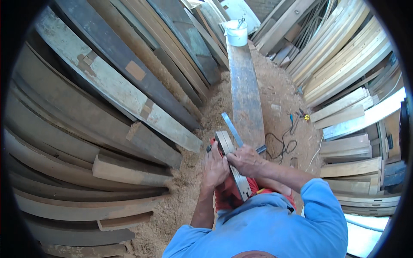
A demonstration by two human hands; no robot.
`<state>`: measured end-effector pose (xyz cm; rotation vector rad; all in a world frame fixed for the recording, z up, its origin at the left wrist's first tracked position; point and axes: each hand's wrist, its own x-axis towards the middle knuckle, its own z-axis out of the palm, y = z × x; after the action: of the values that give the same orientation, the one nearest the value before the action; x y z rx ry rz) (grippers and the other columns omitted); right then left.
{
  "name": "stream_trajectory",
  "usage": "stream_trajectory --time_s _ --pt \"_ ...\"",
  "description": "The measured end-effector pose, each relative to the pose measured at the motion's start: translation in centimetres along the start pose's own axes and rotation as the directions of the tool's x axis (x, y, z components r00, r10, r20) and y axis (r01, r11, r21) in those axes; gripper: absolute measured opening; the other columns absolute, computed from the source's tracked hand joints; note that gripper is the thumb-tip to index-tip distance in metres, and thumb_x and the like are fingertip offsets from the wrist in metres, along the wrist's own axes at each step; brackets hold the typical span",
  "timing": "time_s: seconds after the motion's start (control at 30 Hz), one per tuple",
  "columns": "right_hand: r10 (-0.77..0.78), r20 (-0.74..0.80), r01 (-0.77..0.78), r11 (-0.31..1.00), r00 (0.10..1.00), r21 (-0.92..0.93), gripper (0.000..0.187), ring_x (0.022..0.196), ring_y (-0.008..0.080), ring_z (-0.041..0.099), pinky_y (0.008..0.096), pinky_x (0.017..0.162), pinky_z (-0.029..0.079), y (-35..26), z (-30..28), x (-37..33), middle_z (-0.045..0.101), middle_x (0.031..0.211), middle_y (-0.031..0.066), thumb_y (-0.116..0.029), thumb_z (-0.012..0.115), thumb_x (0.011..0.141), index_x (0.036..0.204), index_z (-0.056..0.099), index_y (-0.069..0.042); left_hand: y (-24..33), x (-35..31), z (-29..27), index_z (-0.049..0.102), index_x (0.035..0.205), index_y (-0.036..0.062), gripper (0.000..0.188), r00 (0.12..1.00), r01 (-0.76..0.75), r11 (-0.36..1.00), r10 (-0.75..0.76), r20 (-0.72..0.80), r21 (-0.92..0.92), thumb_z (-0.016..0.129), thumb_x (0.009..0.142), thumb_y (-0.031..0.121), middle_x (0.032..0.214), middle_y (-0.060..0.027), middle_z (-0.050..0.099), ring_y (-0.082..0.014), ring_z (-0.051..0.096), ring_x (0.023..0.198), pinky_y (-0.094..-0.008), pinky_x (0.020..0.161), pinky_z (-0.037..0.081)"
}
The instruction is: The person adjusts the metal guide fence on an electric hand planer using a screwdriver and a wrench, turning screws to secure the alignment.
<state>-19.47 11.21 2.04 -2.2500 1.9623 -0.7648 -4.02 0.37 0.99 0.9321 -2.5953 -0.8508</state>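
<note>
A red electric planer (243, 188) lies across my lap, turned so that its long metal sole faces up. My left hand (216, 168) is closed round its far left part, the thumb near the sole's edge. My right hand (247, 161) is closed over the middle of the sole, fingertips close to my left thumb. From the right hand a flat steel blade (232, 129) sticks out away from me, and a short dark end (261, 149) shows beside the knuckles; the two look like parts of one try square. What the fingertips touch between the hands is hidden.
A long worn plank (245, 86) runs away from me, with a white bucket (236, 33) holding scissors at its far end. Boards lean in stacks on the left (107, 90) and right (344, 47). A black cord (284, 146) and yellow-handled tool (306, 117) lie on the sawdust-covered floor.
</note>
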Motion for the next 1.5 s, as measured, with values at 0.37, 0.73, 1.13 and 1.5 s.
stream_trajectory --time_s 0.37,0.73,1.13,1.5 --pt "0.207 -0.126 -0.192 0.974 0.970 0.123 0.013 0.060 0.0326 0.061 0.0441 0.057 0.044 -0.4 1.7 -0.7 0.064 0.078 0.0162 -0.012 0.068 0.087 0.086 0.056 -0.007 0.4 0.3 0.1 0.037 0.152 -0.0001 0.068 0.992 0.125 0.990 -0.123 0.040 -0.064 0.063 0.093 0.021 0.135 -0.0278 0.059 -0.0461 0.059 0.119 -0.0566 0.102 0.044" --pt "0.230 -0.135 -0.215 0.970 0.964 0.116 0.012 0.064 0.0371 0.062 0.0464 0.060 0.046 -0.1 0.9 0.0 0.064 0.089 0.0183 -0.013 0.064 0.091 0.097 0.058 -0.005 0.2 1.1 0.1 0.034 0.152 -0.0019 0.074 0.998 0.068 0.997 -0.069 -0.007 -0.046 0.066 0.091 0.024 0.133 -0.0312 0.059 -0.0491 0.058 0.120 -0.0575 0.103 0.043" --pt "0.328 0.046 -0.327 0.945 0.944 -0.014 0.018 0.087 0.0338 0.065 0.0457 0.078 0.043 -0.9 -0.3 -3.0 0.065 0.085 0.0114 -0.010 0.064 0.085 0.102 0.059 -0.007 -0.5 0.1 0.1 0.029 0.155 0.0023 0.074 0.996 0.091 0.982 -0.089 0.022 -0.168 0.065 0.092 0.019 0.136 -0.0330 0.058 -0.0501 0.057 0.124 -0.0569 0.107 0.044" --pt "0.154 0.053 -0.159 0.982 0.987 0.101 0.013 0.091 0.0359 0.067 0.0477 0.084 0.048 1.6 1.0 -2.1 0.068 0.088 0.0124 -0.011 0.061 0.089 0.101 0.059 -0.008 -0.5 0.6 0.0 0.029 0.154 0.0018 0.076 0.995 0.101 0.987 -0.098 0.031 -0.127 0.065 0.090 0.019 0.131 -0.0327 0.060 -0.0503 0.058 0.119 -0.0582 0.103 0.044"
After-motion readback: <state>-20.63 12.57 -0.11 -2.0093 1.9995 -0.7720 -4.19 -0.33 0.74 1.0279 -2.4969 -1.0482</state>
